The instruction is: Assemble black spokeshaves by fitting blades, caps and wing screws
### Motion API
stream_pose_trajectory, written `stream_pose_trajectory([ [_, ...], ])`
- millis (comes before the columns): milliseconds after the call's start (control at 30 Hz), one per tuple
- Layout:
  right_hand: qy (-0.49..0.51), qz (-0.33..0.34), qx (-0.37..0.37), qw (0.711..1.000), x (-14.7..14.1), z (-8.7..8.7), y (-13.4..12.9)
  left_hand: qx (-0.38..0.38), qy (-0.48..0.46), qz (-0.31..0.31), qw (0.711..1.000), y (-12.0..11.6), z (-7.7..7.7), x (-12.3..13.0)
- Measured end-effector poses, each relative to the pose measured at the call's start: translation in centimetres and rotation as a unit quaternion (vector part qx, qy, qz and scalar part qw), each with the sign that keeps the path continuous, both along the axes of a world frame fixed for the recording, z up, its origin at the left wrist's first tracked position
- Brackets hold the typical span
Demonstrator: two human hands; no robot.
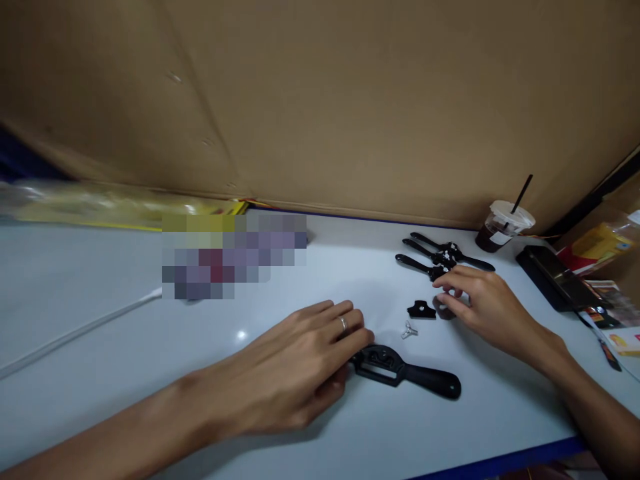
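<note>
A black spokeshave body [383, 360] lies on the white table, its right handle uncovered. My left hand [320, 360], a ring on one finger, is closed over its left end and hides that handle. Just beyond are a small black cap plate [421, 309] with a hole and a silver wing-shaped screw [409, 330]. My right hand [475, 300] hovers beside the plate, thumb and forefinger apart, with nothing visible between them. Behind its fingertips lie several more black spokeshaves [430, 253], partly covered by that hand.
At the back right stands a lidded plastic cup [503, 227] with a dark drink and straw. A black box-like object [555, 277] and packets sit along the right edge. A white cable [85, 331] runs left to a pixelated area. Cardboard [350, 100] walls the back.
</note>
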State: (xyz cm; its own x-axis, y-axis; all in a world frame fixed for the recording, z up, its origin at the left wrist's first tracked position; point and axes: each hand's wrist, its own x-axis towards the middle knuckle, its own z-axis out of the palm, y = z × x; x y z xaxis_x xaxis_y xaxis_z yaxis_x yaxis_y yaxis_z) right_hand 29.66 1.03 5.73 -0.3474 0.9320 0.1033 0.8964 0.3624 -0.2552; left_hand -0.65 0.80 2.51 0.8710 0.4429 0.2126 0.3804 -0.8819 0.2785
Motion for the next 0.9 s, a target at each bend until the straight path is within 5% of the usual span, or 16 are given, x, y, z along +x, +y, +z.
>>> stream_pose_trajectory([
  [300, 0.031, 0.101, -0.012, 0.994, -1.7, -1.6, -1.0, 0.018, 0.010, -0.003, 1.000, 0.0, -0.4, -0.1],
  [467, 0.019, 0.019, 0.036, 0.999, 0.4, -0.3, 0.1, 0.041, -0.002, -0.008, 0.999, -0.3, -0.8, 0.1],
  [700, -0.065, 0.097, -0.096, 0.988, 2.7, 0.6, 0.3, 0.073, -0.008, -0.013, 0.997, -0.6, -0.8, 0.3],
  [900, -0.075, 0.057, -0.115, 0.989, 2.4, 0.6, -0.1, 0.101, -0.007, -0.017, 0.995, -0.4, -0.8, 0.3],
])
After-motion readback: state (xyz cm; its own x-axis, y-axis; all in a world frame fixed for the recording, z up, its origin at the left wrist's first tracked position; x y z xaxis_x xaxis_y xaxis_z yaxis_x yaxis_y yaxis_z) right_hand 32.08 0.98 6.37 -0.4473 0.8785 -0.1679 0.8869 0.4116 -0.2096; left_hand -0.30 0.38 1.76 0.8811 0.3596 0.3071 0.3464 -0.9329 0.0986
